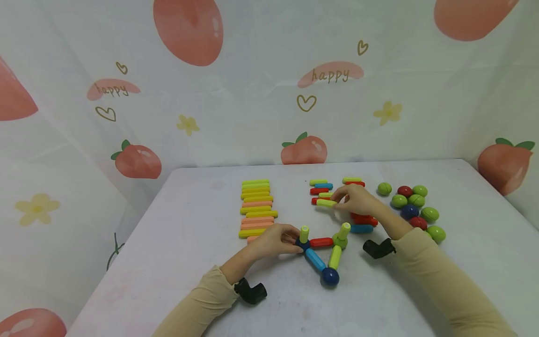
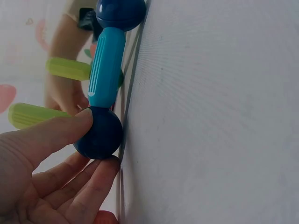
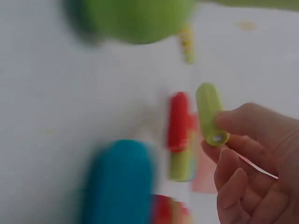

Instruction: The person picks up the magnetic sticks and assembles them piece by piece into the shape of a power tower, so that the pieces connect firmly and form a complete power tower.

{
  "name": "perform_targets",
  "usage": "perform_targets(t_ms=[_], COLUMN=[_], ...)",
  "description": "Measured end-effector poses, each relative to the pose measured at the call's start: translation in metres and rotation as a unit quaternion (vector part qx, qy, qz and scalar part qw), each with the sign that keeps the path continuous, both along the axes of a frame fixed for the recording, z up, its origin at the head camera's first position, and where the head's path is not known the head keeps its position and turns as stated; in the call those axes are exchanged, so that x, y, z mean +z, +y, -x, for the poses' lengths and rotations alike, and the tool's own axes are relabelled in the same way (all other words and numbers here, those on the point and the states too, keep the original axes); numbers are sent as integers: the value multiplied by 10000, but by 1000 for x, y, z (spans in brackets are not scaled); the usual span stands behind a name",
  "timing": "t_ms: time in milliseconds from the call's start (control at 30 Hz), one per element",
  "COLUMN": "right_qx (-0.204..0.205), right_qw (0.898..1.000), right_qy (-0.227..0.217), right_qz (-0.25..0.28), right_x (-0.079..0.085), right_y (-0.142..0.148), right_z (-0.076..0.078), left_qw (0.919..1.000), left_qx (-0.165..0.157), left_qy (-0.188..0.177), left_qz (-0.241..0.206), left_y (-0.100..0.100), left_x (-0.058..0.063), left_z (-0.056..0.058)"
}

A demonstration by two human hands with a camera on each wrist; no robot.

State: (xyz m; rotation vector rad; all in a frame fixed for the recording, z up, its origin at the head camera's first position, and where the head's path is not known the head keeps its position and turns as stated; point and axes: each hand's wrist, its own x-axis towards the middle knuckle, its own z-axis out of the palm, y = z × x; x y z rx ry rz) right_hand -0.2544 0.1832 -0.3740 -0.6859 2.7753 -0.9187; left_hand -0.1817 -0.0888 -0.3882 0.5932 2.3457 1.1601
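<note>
My left hand (image 1: 273,241) pinches a dark blue ball (image 2: 99,134) between thumb and fingers, at the left corner of a triangle frame on the table. From this ball a red rod (image 1: 321,242) runs to a green ball (image 1: 340,241), and a light blue rod (image 2: 107,67) to another dark blue ball (image 1: 330,277) in front. A yellow-green rod (image 1: 334,258) forms the third side. Short yellow-green rods stand up from the left ball and the green ball. Beyond the frame, my right hand (image 1: 358,201) holds a loose yellow-green rod (image 3: 209,109) by one end, above the short rods.
A column of long yellow and orange rods (image 1: 257,210) lies left of centre. Short red, blue and yellow-green rods (image 1: 322,186) lie at and behind the right hand, with a blue rod (image 1: 361,228) nearer. Green, red and blue balls (image 1: 430,215) are grouped at the right.
</note>
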Motion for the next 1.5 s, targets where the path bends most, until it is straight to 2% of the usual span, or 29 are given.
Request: perform_targets(t_ms=[133,233,300,433,600,800,967,1167,1500], right_qx=[-67,107,311,1067,2008,2441,2535,2444,2435], right_qw=[9994,9980,9964,9879,9724,9634,9612,9635,9622], right_qy=[80,129,155,364,191,-264,-549,-795,-926], right_qz=[334,611,779,1066,1173,1075,938,747,798], right_x=[20,38,49,58,55,44,40,37,35], right_y=[6,8,9,8,4,-3,-9,-15,-18], right_z=[-11,-24,-35,-58,-80,-95,-103,-106,-106], left_qw=[10000,10000,10000,10000,10000,10000,10000,10000,10000], left_qx=[26,32,31,18,16,18,3,-30,-47], left_qy=[-47,-53,-48,-37,-14,-7,-26,-33,12], left_qz=[-16,-12,-9,2,35,15,-22,-66,-77], left_y=[0,0,0,0,0,0,-1,-1,-1], left_x=[-1,-1,-1,-1,-1,-2,-2,-1,-2], left_z=[1,1,1,1,1,1,1,0,1])
